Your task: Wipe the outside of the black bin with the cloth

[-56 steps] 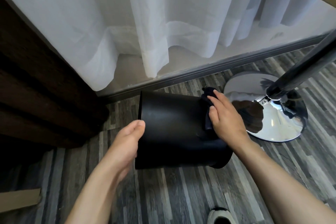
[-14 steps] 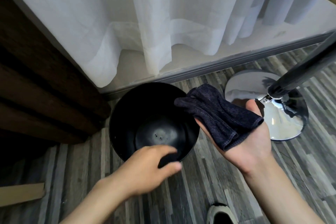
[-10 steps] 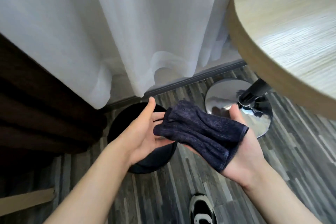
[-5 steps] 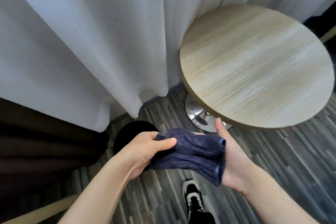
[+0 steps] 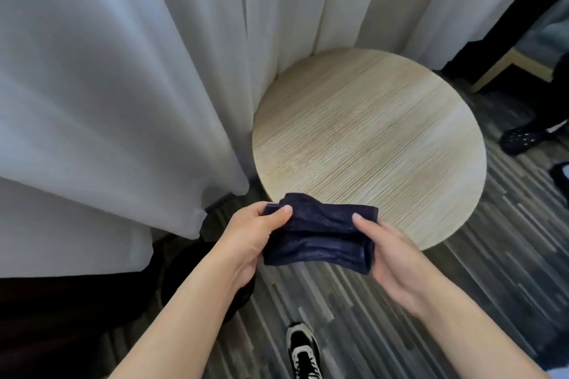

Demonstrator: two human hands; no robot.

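A dark navy cloth (image 5: 320, 234), folded into a thick band, hangs in the air between both my hands. My left hand (image 5: 249, 237) pinches its left end with thumb on top. My right hand (image 5: 391, 255) grips its right end from the side. The cloth is held over the near edge of a round wooden table (image 5: 369, 144). The black bin (image 5: 181, 271) stands on the floor below my left forearm, which hides most of it; only a dark curved part shows.
White curtains (image 5: 123, 86) hang at the left and back. Dark furniture (image 5: 46, 317) fills the lower left. My shoe (image 5: 303, 351) rests on the striped wood floor. Another person's shoe (image 5: 523, 138) and a wooden furniture leg (image 5: 505, 68) are at the right edge.
The view rose from the floor to above the table. The bin, earlier tipped and wiped, stands upright on the floor. My left hand joined the right on the cloth, which is now folded.
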